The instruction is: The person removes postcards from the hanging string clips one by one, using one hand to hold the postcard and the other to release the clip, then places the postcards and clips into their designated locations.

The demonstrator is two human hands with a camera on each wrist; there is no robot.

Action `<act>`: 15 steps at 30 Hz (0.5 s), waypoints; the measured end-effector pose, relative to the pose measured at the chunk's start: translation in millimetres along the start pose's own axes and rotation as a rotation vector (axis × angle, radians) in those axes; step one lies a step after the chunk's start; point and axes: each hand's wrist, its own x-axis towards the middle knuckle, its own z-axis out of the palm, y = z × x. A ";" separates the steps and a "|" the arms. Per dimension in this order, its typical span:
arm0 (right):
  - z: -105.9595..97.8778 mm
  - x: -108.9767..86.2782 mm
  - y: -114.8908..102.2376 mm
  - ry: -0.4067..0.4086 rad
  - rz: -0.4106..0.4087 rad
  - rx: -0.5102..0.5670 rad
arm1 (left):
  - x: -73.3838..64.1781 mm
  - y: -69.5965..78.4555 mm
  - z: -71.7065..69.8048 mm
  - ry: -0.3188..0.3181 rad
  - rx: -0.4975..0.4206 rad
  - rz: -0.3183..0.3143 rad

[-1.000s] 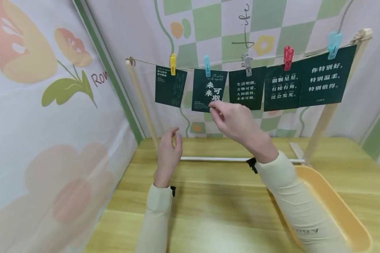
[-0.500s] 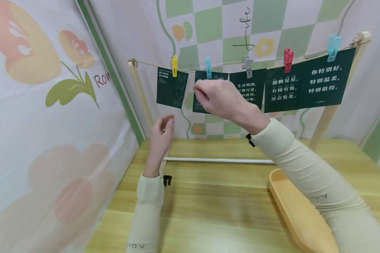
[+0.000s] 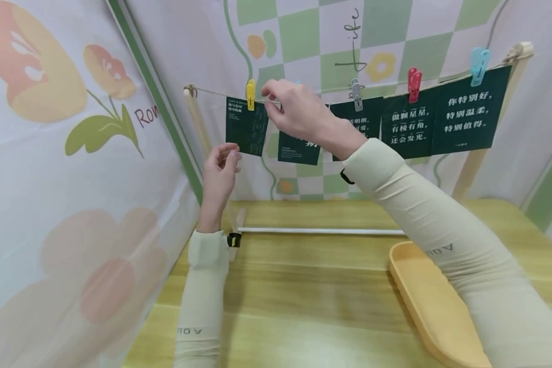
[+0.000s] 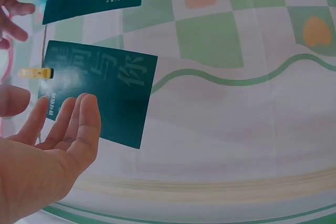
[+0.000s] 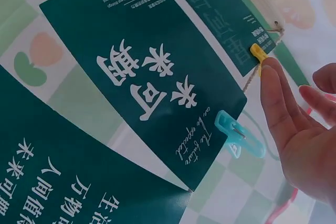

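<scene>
A dark green card (image 3: 240,128) with white lettering hangs at the left end of a string (image 3: 211,92), held by a yellow clothespin (image 3: 251,95). My left hand (image 3: 218,176) is by this card's lower left corner, fingers loosely bent around nothing; whether it touches the card I cannot tell. Just right of the yellow clothespin is my right hand (image 3: 301,110), raised in front of the second card (image 3: 299,153). Its fingers and thumb are apart with nothing between them. A light blue clothespin (image 5: 239,135) grips that second card in the right wrist view; in the head view my right hand mostly hides it.
Farther right, grey (image 3: 357,97), red (image 3: 414,86) and light blue (image 3: 480,66) clothespins hold more cards. Wooden posts (image 3: 466,176) carry the string, with a white rod (image 3: 322,231) low between them. An orange tray (image 3: 397,271) sits on the table (image 3: 303,306) at right, under my right arm.
My right hand has risen and moved left, from the second card's lower edge to beside the yellow clothespin. My left hand has also risen and shifted left, up to the leftmost card.
</scene>
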 end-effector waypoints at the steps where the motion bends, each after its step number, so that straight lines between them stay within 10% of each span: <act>1: -0.6 2.3 0.8 0.000 0.006 -0.002 | 2.0 0.5 0.0 0.005 0.004 -0.007; 15: -2.4 31.0 -8.0 0.036 0.016 -0.015 | 27.9 1.5 -6.6 0.113 0.021 0.019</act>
